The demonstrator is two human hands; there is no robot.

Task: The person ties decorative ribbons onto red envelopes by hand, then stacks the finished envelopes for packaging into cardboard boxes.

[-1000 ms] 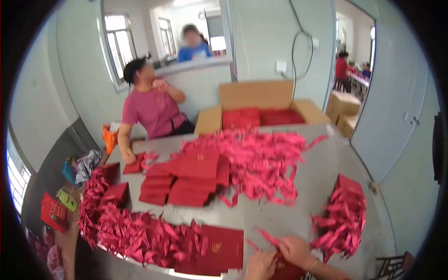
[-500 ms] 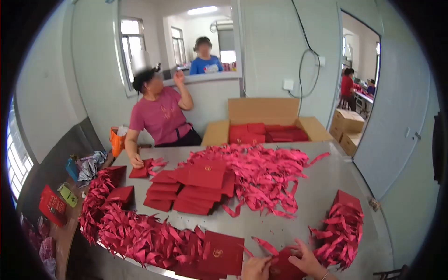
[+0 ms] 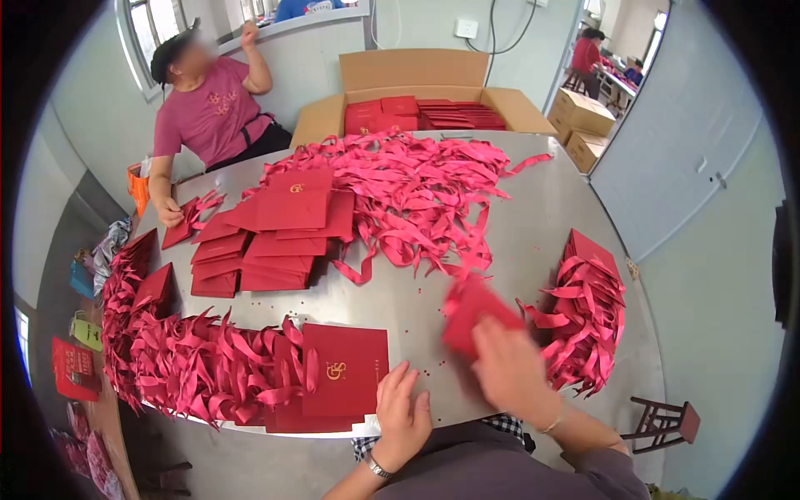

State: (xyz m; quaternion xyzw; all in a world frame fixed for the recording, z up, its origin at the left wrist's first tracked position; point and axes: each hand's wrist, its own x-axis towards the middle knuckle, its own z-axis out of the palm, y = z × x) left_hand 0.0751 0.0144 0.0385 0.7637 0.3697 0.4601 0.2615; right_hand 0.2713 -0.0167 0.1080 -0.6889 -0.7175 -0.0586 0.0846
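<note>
My right hand [image 3: 512, 367] grips a red paper gift bag [image 3: 473, 315] with a pink ribbon trailing from its far end; both are smeared by motion above the table. My left hand [image 3: 403, 414] rests at the near table edge, empty, its thumb apart from the fingers. Just left of it lie flat red bags with a gold logo [image 3: 346, 371], at the end of a long row of ribboned bags [image 3: 208, 358]. To the right of my right hand stands another row of ribboned bags [image 3: 587, 312].
Loose pink ribbons [image 3: 417, 187] cover the far middle of the metal table [image 3: 533, 225]. Stacked red bags [image 3: 283, 208] lie to their left. A co-worker [image 3: 212, 108] sits at the far left, one hand on a bag. An open carton [image 3: 412, 71] holds red bags. A stool [image 3: 662, 422] stands right.
The view has tilted down. My right hand has lifted the red bag from the near edge and moved it forward. My left hand has let go of it and sits to the left.
</note>
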